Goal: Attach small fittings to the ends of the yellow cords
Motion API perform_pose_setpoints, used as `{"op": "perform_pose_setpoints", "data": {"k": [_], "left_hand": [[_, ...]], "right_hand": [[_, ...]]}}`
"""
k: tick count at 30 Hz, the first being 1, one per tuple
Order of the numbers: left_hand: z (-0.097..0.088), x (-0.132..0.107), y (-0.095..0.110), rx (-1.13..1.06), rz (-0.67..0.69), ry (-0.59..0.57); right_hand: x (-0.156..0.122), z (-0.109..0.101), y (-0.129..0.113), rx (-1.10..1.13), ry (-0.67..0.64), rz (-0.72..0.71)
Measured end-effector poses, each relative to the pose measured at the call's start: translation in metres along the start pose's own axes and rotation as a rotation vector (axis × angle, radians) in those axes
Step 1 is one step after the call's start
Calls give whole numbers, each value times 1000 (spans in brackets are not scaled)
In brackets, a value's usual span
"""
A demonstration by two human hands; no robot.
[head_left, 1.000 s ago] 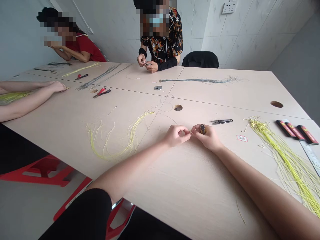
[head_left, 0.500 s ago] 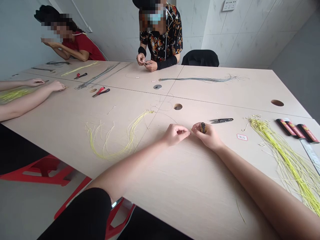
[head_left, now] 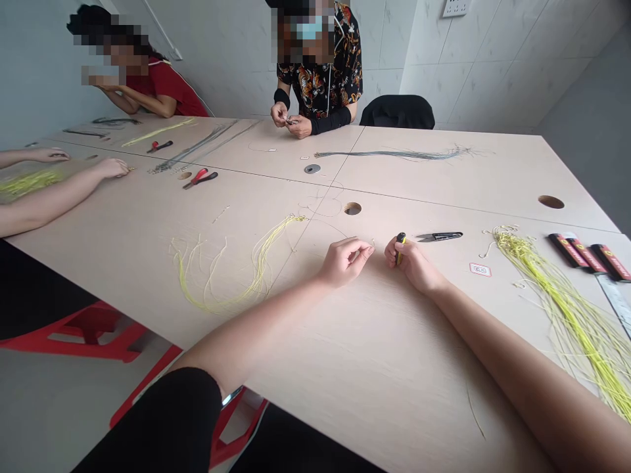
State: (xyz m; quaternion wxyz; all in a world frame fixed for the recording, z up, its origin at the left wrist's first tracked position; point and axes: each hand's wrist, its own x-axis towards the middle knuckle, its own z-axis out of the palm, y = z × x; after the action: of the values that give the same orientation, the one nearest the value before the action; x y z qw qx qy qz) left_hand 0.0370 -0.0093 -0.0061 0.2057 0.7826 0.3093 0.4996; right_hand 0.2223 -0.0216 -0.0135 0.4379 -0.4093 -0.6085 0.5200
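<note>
My left hand (head_left: 346, 261) is closed in a pinch on a small fish hook (head_left: 373, 243), whose tip shows past the fingertips. A few centimetres to its right, my right hand (head_left: 414, 263) is wrapped round a black and yellow lighter (head_left: 401, 249) held upright. No flame can be made out. To the left of my hands lies a bundle of yellow fishing lines (head_left: 259, 263) with hooks at its upper end. Black thread snips (head_left: 440, 236) rest just beyond my right hand. A larger bundle of yellow lines with hooks (head_left: 557, 295) lies at the right.
Three red and black lighters (head_left: 589, 255) lie above a ruler (head_left: 616, 302) at the right edge, near a small label (head_left: 480, 269). Pliers (head_left: 200, 177) and grey lines (head_left: 389, 154) lie farther off. Co-workers' hands (head_left: 293, 121) are across the table and at left.
My hands have moved apart: the right hand, with the lighter, has drawn back slightly from the hook. The lighter now shows more of its yellow side.
</note>
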Motion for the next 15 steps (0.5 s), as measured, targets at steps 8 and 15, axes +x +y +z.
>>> {"op": "perform_pose_setpoints", "data": {"k": [8, 15], "left_hand": [[1, -2, 2, 19, 159, 9], [1, -2, 3, 43, 216, 16]], "right_hand": [[-4, 3, -4, 38, -140, 38], [-4, 6, -16, -134, -111, 1]]}}
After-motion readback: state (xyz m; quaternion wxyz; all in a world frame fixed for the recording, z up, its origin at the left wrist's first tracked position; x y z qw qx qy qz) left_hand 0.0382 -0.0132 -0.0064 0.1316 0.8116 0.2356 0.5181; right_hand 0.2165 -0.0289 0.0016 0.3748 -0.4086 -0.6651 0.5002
